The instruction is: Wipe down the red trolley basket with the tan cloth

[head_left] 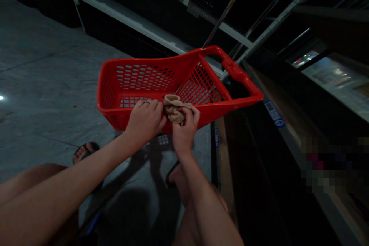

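A red plastic shopping cart with perforated sides and a looped handle stands in front of me. My left hand is closed over its near rim, with the fingers curled inward and a ring on one of them. Just to the right, my right hand grips a crumpled tan cloth against the same rim. The cloth bunches up above the edge, and part of it is hidden by my fingers. I see nothing lying in the visible part of the basket.
Behind the cart runs a pale metal shelving frame. Dark shelving with a wooden edge and a blue-and-white label lines the right side. Grey concrete floor spreads to the left. My sandalled feet are close under the cart.
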Demonstrator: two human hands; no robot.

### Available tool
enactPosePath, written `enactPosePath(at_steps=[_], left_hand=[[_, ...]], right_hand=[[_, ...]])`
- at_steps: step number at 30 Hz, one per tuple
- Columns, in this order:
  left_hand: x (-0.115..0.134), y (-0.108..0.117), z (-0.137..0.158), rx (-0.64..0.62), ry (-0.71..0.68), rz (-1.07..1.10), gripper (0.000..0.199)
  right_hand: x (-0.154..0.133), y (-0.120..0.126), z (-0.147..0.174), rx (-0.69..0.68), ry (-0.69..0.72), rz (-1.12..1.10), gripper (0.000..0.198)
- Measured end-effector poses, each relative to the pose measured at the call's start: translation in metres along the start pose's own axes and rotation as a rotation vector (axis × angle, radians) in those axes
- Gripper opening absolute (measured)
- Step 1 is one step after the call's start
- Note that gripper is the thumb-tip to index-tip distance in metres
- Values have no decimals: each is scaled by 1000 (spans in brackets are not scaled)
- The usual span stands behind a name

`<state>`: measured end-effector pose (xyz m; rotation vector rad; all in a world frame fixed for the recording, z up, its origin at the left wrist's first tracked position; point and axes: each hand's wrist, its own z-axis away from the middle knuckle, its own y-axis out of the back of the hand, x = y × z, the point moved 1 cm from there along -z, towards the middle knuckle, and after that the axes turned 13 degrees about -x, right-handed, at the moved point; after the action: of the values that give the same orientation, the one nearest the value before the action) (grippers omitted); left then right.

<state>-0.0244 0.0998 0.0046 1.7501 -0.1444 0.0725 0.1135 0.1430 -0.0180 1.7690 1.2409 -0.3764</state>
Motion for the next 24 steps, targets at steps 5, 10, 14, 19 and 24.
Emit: enactPosePath(at_steps=[5, 10, 14, 19, 24], left_hand=[[2, 0, 1, 10, -50, -19, 30], [13, -1, 2, 27, -33, -7, 27], [16, 0, 4, 35, -8, -23, 29], [10, 0, 4, 31, 2, -60, 28], [6, 1, 6, 30, -52, -85, 33]], right_hand=[[53, 81, -36, 439, -35, 126, 23], [87, 104, -46, 661, -166, 173, 28], [54, 44, -11, 362, -177, 112, 28], [10, -4, 23, -31, -98, 16, 26], [38, 50, -10, 216, -166, -8, 28]])
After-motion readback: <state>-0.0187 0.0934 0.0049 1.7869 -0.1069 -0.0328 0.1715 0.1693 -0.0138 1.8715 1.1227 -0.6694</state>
